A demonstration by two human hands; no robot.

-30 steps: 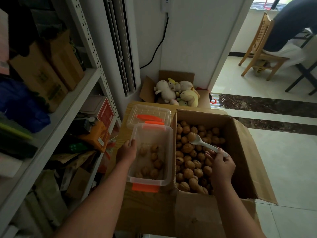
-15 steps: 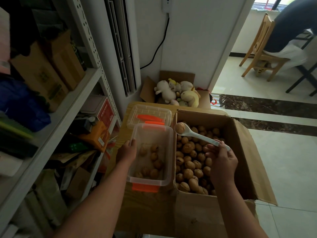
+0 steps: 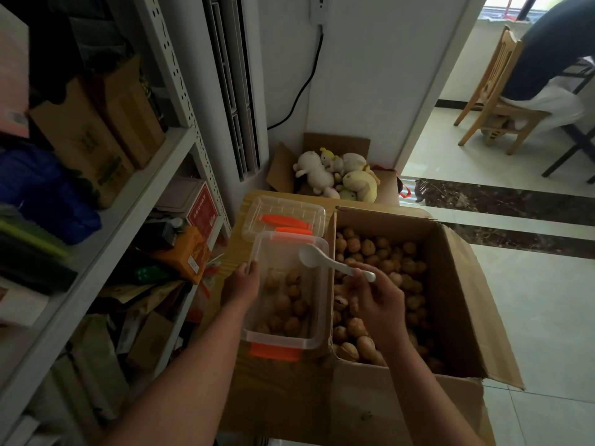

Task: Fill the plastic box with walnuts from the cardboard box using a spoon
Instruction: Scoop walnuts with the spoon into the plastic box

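Note:
The clear plastic box (image 3: 317, 341) with orange clips sits on a wooden surface, with several walnuts (image 3: 283, 304) on its bottom. My left hand (image 3: 241, 284) grips its left rim. To the right, the open cardboard box (image 3: 457, 284) is full of walnuts (image 3: 386, 259). My right hand (image 3: 380, 304) holds a white spoon (image 3: 317, 257) by the handle. The spoon's bowl hangs over the far part of the plastic box, turned on its side, with no walnut showing in it.
The box's clear lid (image 3: 283, 214) lies just beyond it. A carton of plush toys (image 3: 335, 175) stands by the wall. A metal shelf (image 3: 106, 220) full of boxes runs along the left. A person sits on a wooden chair (image 3: 492, 98) at the far right.
My right hand lifted a walnut on the spoon out of the cardboard box and swung left over the plastic box. The spoon now looks empty. The left hand stayed on the rim.

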